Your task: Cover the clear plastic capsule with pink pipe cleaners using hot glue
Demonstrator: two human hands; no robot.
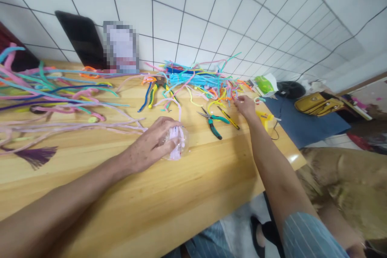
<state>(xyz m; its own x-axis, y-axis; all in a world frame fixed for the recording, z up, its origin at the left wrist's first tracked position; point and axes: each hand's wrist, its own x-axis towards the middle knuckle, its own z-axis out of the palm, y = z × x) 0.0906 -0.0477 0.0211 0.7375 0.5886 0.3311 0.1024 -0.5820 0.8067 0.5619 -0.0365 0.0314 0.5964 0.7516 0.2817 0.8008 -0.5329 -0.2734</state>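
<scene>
Left forearm (75, 197) foremost; lilac bundle (174, 152) clasped by left hand (160, 141); pipe-cleaner pile (193, 80) lying sideways, leftward of nearer right hand (246, 107); right grip's pinch unclear.

Your left hand (159, 141) part-hides clear ball (185, 142); what your right hand (246, 107) touches, too small to tell; left edge crops fuzzy stems (65, 88).

The right sleeve (310, 234) is muted blue cloth with thin, pale, spaced stripes, its loose hem leaving the right forearm (273, 161) bare. Similar blue striped cloth (207, 246) shows past the desk's (181, 197) near edge. The left forearm (81, 199), left hand (155, 143) and right hand (245, 107) are bare too.
</scene>
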